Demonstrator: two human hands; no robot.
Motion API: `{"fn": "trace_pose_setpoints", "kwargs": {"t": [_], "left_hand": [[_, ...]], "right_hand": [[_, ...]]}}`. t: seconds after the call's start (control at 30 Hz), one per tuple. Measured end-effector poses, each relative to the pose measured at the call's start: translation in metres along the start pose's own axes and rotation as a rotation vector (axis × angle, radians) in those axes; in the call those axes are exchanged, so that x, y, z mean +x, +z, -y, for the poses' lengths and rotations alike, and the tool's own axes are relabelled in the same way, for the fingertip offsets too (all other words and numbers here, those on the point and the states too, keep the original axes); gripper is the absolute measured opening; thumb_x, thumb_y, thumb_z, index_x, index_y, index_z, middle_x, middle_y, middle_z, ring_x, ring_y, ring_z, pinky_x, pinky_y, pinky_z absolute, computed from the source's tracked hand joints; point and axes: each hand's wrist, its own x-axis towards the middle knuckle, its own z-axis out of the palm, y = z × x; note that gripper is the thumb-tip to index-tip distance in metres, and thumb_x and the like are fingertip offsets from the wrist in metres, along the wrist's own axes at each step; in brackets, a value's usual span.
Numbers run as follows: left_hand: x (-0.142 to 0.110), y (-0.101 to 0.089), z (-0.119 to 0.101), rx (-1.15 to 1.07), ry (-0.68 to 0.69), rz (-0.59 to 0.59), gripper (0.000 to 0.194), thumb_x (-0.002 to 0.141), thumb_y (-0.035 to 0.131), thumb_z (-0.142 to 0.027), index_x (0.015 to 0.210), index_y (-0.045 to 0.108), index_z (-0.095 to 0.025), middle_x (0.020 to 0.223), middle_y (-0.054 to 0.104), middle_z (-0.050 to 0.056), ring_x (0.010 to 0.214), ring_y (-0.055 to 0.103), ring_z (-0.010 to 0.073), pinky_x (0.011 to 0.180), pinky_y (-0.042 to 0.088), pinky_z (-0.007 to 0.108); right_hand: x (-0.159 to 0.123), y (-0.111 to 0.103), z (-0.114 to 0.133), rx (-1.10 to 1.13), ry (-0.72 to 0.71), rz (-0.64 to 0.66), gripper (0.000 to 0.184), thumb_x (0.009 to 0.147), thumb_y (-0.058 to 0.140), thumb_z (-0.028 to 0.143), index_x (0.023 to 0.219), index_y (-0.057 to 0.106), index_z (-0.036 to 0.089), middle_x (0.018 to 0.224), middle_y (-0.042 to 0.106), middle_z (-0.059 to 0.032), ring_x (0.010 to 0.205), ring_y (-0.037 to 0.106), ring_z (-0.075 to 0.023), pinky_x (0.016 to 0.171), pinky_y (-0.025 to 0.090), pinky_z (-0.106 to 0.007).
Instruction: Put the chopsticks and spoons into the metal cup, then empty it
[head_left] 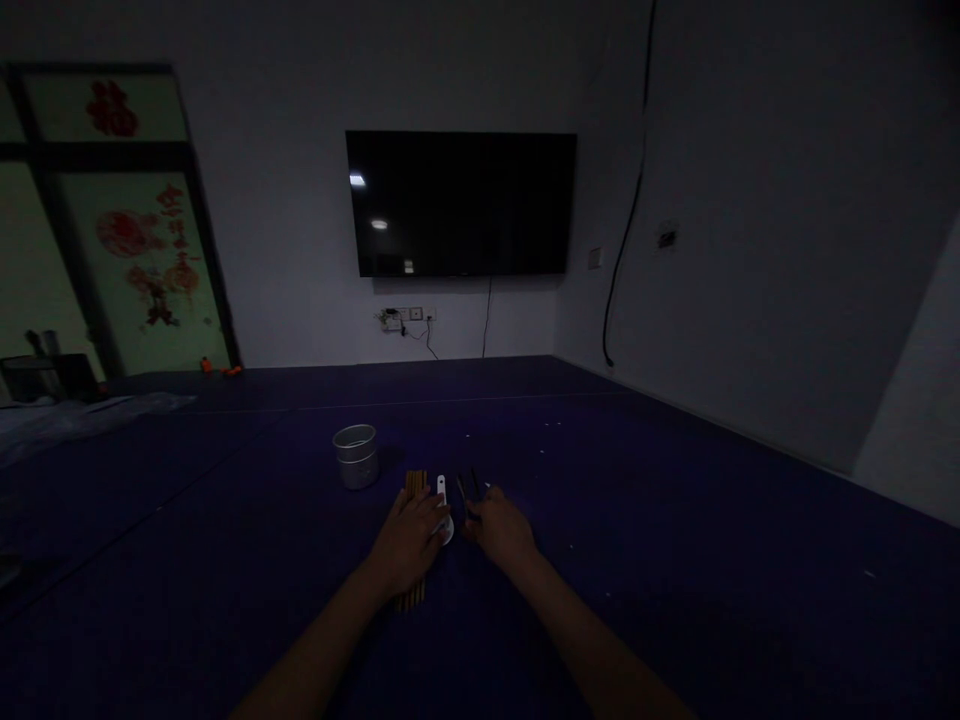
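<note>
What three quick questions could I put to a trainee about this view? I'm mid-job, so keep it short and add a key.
1. True or false: the metal cup stands upright, apart from both hands.
2. Which lies partly under the left hand?
A) the television
B) the chopsticks
C) the metal cup
3. What colour is the spoon between the chopsticks and the right hand?

Key: 1. True. 2. B. 3. White.
</note>
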Motion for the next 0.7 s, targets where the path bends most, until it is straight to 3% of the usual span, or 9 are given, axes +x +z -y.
{"fn": "trace_pose_setpoints", "kwargs": {"t": [0.43,0.7], "left_hand": [[0.001,0.002,0.001,-0.004,-0.019,-0.008,0.042,0.087,0.035,-0.031,0.127,0.049,-0.024,0.138,0.045,0.007,0.133,0.029,0.0224,0.11,0.012,0.053],[0.0,0.0,0.002,-0.002,-0.027,0.007,0.044,0.085,0.037,-0.028,0.127,0.048,-0.024,0.14,0.043,0.006,0.134,0.028,0.0217,0.11,0.011,0.052]], "right_hand": [[-0.001,0.006,0.005,0.027,-0.046,-0.078,0.031,0.083,0.053,0.031,0.111,0.064,0.026,0.114,0.054,-0.0093,0.108,0.05,-0.0224,0.086,0.04,-0.029],[0.009,0.006,-0.012,0.017,0.125,-0.095,0.025,0.085,0.05,0.022,0.104,0.066,0.018,0.104,0.064,-0.0126,0.099,0.06,-0.0206,0.082,0.042,-0.026]]}}
